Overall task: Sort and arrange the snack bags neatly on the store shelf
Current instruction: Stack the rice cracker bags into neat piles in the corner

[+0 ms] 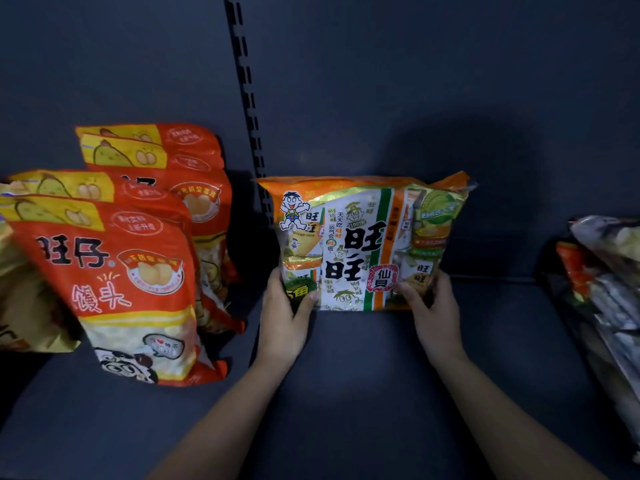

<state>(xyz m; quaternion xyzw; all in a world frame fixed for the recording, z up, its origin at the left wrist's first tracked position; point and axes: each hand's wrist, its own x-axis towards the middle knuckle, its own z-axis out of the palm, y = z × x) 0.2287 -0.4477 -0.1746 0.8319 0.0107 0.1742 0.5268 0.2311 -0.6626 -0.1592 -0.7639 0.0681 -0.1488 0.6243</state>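
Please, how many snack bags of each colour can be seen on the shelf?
Red-and-yellow plastic snack bags, left: 4
Orange-and-white plastic snack bag, centre: 1
Silvery plastic bags, right edge: pile, count unclear
Total clearly countable: 5

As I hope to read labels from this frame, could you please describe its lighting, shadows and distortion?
Head view: dim, brightest at centre; the orange bag, gripped by the left hand and right hand, shadows the back panel; its wide angle bends the slotted upright; the right-edge bags are smeared.
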